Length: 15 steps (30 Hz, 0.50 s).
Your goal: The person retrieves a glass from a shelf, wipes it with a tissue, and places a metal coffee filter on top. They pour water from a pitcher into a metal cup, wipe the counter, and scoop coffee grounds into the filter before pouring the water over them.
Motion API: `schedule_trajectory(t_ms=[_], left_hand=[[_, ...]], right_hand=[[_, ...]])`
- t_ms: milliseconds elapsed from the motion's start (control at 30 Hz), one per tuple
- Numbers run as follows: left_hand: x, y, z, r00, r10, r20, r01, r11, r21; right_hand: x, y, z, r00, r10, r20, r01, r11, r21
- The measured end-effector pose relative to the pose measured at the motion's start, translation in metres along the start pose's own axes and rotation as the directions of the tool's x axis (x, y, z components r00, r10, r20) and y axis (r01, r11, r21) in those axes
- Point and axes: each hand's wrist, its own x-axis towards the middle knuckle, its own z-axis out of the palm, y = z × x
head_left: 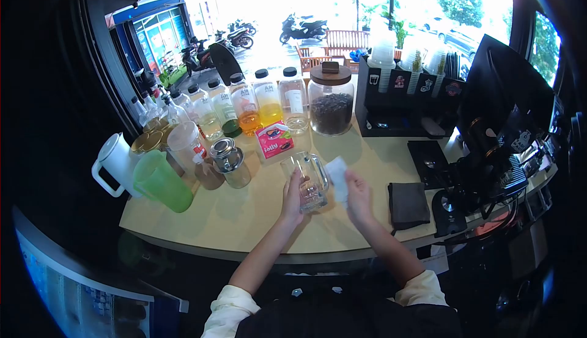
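Note:
A clear glass mug (313, 185) is in my left hand (294, 196), tilted above the front middle of the counter, its handle towards the right. My left fingers wrap round its lower left side. Just right of the mug, my right hand (358, 196) pinches a white cloth or tissue (337, 178), which hangs beside the handle. Behind the mug stands a pink box (274, 140) marked "jolly". To the left of it is a glass jar with a metal top (230, 162).
Bottles with black caps (247, 107) and a wooden-lidded jar (331, 109) line the back of the counter (269, 219). At left are a green pitcher (162, 182) and a white jug (116, 164). A folded dark cloth (409, 204) and black equipment are at right.

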Motion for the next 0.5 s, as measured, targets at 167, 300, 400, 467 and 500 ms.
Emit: schedule_trajectory(t_ms=[167,300,400,467,500], left_hand=[[0.003,-0.012,0.010,0.998,0.065,-0.012,-0.065,0.998,-0.003],[0.006,-0.031,0.009,0.990,0.137,0.044,-0.139,0.989,0.051],[-0.006,-0.023,0.021,0.989,0.095,0.110,-0.094,0.996,-0.011],[-0.002,-0.026,0.012,0.973,0.155,0.170,-0.178,0.976,0.129],[-0.005,-0.022,0.013,0.950,0.200,0.239,-0.261,0.929,0.260]], right_hand=[[-0.008,-0.052,0.033,0.839,-0.334,0.430,0.544,0.479,-0.689],[-0.005,-0.051,0.047,0.772,-0.212,0.599,0.601,-0.060,-0.797],[0.010,-0.052,0.041,0.778,-0.329,0.535,0.542,-0.080,-0.837],[0.022,-0.058,0.037,0.923,-0.136,0.361,0.382,0.190,-0.904],[0.024,-0.063,0.033,0.922,-0.134,0.363,0.383,0.190,-0.904]])
